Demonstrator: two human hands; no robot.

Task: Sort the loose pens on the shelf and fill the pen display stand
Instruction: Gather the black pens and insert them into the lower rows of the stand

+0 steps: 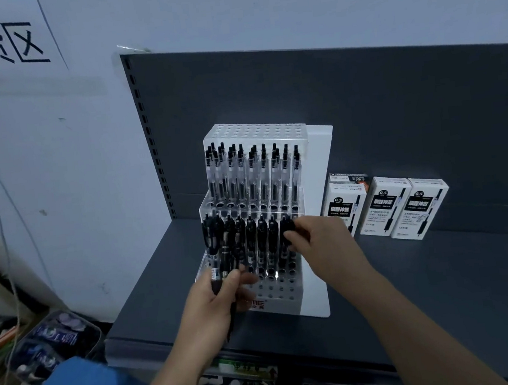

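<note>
Pen stand (318,160), one; pen boxes (386,206), four, at right. Left hand (214,303) grips a pen bundle (217,246); right hand (324,244) pinches one pen (288,224) at the stand.

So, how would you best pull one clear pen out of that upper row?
Pinch its black clicker end from above and lift straight up. The clear pens stand upright in the stand's holes, packed close, so only tops are free.

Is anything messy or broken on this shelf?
Nothing looks broken or spilled. The pens stand upright in the display stand, and the white boxes line up neatly. Only a fourth box peeks out behind the leftmost one.
</note>
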